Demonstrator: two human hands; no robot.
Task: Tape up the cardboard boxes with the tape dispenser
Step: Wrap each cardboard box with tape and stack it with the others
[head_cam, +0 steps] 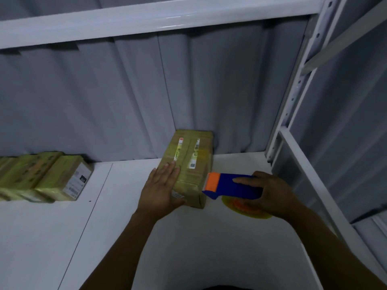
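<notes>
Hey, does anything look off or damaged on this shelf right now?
Nothing stands out. The box lies flat under the left hand, the right hand holds the tape dispenser at its near right corner, and the other boxes sit in a row.

1. Cardboard box [189, 168]: brown, oblong, flat on white shelf, long axis running away toward back curtain; flaps shut, glossy yellowish tape over top, white barcode labels either side of centre seam.
2. Tape dispenser [232, 186]: blue body w/ orange front end, yellow tape roll underneath; orange end touching box's near-right top edge, tilted slightly.
3. Taped boxes [44, 177]: row at far left, yellowish wrap, well apart.
</notes>
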